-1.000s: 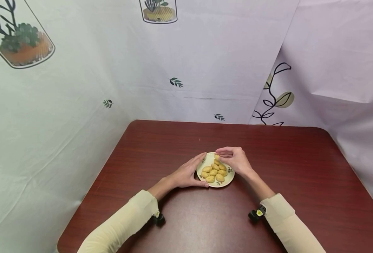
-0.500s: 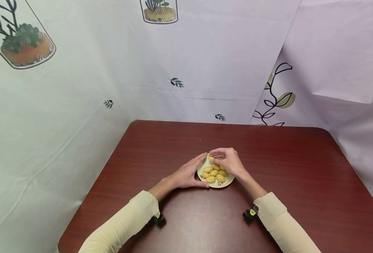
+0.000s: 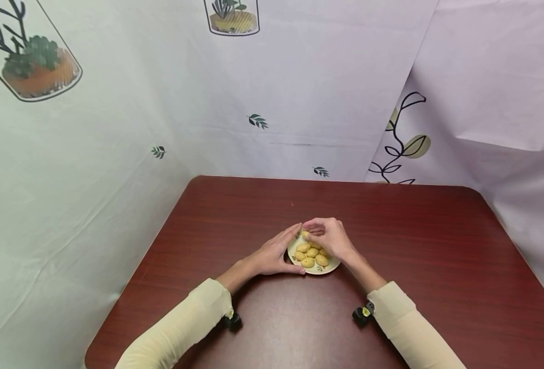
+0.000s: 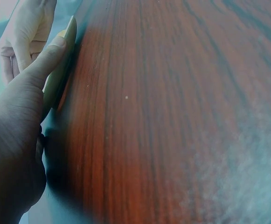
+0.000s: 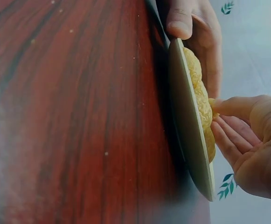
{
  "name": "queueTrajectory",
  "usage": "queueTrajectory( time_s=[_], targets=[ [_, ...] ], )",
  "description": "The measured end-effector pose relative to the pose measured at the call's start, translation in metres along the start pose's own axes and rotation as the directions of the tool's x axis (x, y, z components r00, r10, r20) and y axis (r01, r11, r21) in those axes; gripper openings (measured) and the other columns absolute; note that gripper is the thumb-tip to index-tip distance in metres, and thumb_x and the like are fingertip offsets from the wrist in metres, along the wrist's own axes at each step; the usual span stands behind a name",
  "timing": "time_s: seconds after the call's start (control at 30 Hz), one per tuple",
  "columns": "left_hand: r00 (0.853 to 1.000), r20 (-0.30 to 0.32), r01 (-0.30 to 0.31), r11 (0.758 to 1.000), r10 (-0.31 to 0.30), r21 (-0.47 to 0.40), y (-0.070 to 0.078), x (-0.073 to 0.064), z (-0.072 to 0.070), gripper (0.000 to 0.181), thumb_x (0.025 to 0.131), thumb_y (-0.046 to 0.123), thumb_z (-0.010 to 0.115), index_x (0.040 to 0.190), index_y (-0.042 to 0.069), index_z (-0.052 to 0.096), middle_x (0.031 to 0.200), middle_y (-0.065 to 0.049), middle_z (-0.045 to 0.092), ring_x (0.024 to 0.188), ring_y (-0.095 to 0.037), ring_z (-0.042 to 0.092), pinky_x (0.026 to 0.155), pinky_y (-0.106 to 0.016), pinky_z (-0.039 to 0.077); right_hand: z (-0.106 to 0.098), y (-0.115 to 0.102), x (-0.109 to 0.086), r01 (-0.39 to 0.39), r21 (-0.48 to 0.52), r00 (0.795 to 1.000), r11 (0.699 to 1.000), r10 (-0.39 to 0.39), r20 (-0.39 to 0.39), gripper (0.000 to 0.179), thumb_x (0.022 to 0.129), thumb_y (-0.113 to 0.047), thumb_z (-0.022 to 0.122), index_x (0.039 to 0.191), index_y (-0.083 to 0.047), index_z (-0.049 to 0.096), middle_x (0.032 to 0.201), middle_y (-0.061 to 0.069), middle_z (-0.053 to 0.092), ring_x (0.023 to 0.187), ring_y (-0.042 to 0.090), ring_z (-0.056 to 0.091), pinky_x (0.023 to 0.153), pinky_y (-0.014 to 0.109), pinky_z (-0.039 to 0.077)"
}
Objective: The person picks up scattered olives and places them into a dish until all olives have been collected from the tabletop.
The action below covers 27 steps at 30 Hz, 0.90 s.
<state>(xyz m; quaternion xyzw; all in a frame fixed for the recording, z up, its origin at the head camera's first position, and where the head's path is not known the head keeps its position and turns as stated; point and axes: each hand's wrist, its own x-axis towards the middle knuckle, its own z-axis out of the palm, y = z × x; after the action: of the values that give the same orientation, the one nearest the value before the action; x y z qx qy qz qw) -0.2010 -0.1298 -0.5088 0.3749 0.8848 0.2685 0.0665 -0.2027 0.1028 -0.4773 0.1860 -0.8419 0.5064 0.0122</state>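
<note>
A cream plate with a small printed pattern on its rim holds several yellow, oval, potato-like pieces. My left hand spans the plate's left side and holds it, thumb at the near rim and fingers at the far rim. In the right wrist view the left thumb lies on the rim. My right hand pinches one yellow potato-like piece over the far left part of the plate. Its fingers hide some of the other pieces. The plate's pale underside shows in the right wrist view.
The plate is near the middle of a dark red wooden table. A pale fabric backdrop with printed leaves and plants hangs behind and at the sides. Small black devices sit at both wrists.
My right hand has moved left over the plate, with the potato-like piece between its fingertips, then slightly toward me. My left hand has stayed at the plate's left side.
</note>
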Motion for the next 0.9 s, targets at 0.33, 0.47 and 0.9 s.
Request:
queueTrajectory(
  time_s=[0.33,0.47,0.9],
  targets=[
    [1.000,-0.003,0.001,1.000,-0.001,-0.009,0.0006,-0.0001,-0.0001,0.122,0.086,0.055,0.086,0.172,0.010,0.012,0.177,-0.006,0.017,0.160,-0.026,0.021,0.124,-0.054,0.030,0.0041,0.0026,-0.0016,0.071,-0.093,0.997,0.993,-0.071,0.008,0.023,0.089,0.001,0.084,0.113,-0.001,0.080,0.106,0.010,0.081,0.095,0.027,0.078,0.083,0.041,0.063],
    [1.000,-0.004,-0.004,1.000,0.003,-0.007,0.0010,0.0001,0.0001,0.122,0.086,0.055,0.086,0.172,0.009,0.013,0.177,-0.006,0.017,0.161,-0.026,0.021,0.124,-0.053,0.030,0.0052,0.0030,-0.0014,0.067,-0.092,0.998,0.993,-0.066,0.019,0.024,0.089,0.002,0.083,0.113,-0.001,0.080,0.106,0.010,0.081,0.096,0.027,0.078,0.084,0.040,0.063],
    [1.000,-0.004,-0.011,1.000,0.011,0.000,0.0017,-0.0007,-0.0004,0.122,0.086,0.055,0.086,0.171,0.007,0.013,0.177,-0.011,0.018,0.161,-0.026,0.019,0.125,-0.052,0.028,0.0020,0.0013,-0.0025,0.009,-0.001,1.000,1.000,-0.009,0.021,0.024,0.089,0.008,0.080,0.113,0.001,0.079,0.106,0.013,0.080,0.097,0.028,0.078,0.084,0.036,0.063]
  ],
)
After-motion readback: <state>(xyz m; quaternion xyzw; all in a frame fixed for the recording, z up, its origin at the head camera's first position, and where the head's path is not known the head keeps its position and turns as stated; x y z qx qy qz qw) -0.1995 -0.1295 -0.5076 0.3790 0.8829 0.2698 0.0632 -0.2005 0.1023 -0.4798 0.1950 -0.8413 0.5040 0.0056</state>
